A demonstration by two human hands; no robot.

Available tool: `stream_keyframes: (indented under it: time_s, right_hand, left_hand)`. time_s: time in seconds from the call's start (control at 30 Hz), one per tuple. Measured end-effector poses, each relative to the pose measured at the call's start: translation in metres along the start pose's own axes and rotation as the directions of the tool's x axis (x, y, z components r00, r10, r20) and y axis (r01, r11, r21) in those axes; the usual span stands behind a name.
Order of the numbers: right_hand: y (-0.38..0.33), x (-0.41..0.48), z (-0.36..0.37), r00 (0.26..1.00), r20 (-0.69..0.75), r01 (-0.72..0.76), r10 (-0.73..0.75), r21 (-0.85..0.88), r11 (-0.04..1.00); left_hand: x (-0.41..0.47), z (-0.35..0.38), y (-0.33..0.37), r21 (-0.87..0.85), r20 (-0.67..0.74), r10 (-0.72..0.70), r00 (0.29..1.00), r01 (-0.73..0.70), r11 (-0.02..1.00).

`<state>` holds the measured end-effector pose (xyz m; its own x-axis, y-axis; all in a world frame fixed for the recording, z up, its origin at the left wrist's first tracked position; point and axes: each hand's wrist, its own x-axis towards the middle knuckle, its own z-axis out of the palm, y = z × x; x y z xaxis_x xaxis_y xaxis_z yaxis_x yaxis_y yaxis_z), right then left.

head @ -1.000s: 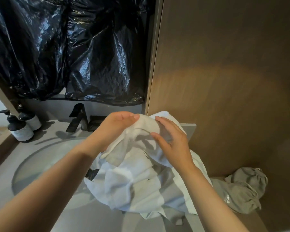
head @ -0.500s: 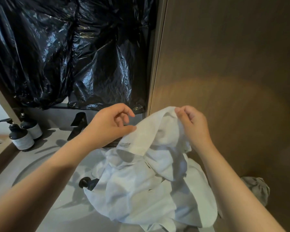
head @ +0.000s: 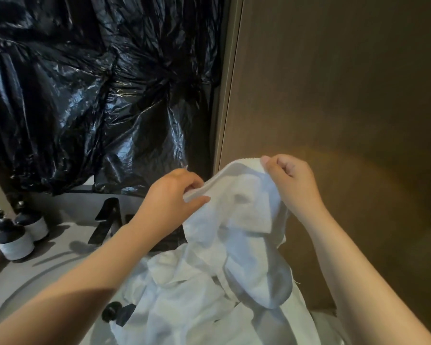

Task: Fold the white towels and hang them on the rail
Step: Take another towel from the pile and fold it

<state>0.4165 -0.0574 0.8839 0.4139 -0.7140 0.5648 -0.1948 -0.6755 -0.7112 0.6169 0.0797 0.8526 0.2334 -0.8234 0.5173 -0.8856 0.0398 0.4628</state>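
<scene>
Pinching the upper hem of the white towel (head: 234, 257), both hands hold it up over the bench (head: 65, 232). The grip of the left hand (head: 174, 195) is clamped on the hem between the thumb and the curled fingers. The grip of the right hand (head: 291, 180) is closed on the same edge a little further along, at the highest point of the cloth. Between the two hands the hem runs as a short, slack line.

Below them the towel hangs crumpled in many loose layers, and its lower part lies in a heap over the sink. Whether this heap is one towel or several, I cannot tell.

Behind the left hand stands a black tap (head: 107, 217), and further left are two pump bottles (head: 13, 242). A black plastic sheet (head: 97, 95) covers the wall above, and a brown wooden panel (head: 346, 95) is at the right. No rail is in view.

I judge that the task is near its beginning: an edge is found, but no fold is made yet, and all the hanging is left.
</scene>
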Motion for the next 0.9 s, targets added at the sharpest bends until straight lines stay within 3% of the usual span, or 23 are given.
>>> stream_keyframes:
  time_s: [0.13,0.23,0.43,0.6,0.8,0.9]
  right_hand:
    - [-0.002,0.002,-0.009,1.0,0.03,0.001,0.0,-0.048,0.999]
    - [-0.009,0.001,-0.013,0.985,0.163,-0.016,0.057,-0.239,0.971]
    - [-0.009,-0.006,0.001,0.954,0.224,0.281,-0.2,-0.43,0.858]
    - [0.011,-0.017,-0.014,0.991,0.087,0.132,-0.103,-0.46,0.878]
    - [0.043,-0.027,-0.035,0.993,0.057,-0.076,0.108,-0.399,0.914]
    - [0.049,-0.03,-0.039,0.99,0.025,-0.119,0.136,-0.349,0.929]
  left_hand:
    - [0.009,0.001,-0.003,-0.038,-0.069,0.015,0.997,-0.018,0.999]
    - [0.027,-0.003,0.003,-0.117,-0.102,-0.039,0.994,0.027,0.993]
    - [0.053,-0.006,0.025,-0.145,-0.033,0.05,0.998,-0.054,0.988]
    - [0.063,-0.012,0.026,-0.123,-0.04,0.093,0.995,-0.098,0.988]
    - [0.069,-0.014,0.02,-0.129,-0.069,0.06,0.996,-0.069,0.989]
    - [0.072,-0.014,0.014,-0.114,-0.101,0.01,0.995,-0.021,0.993]
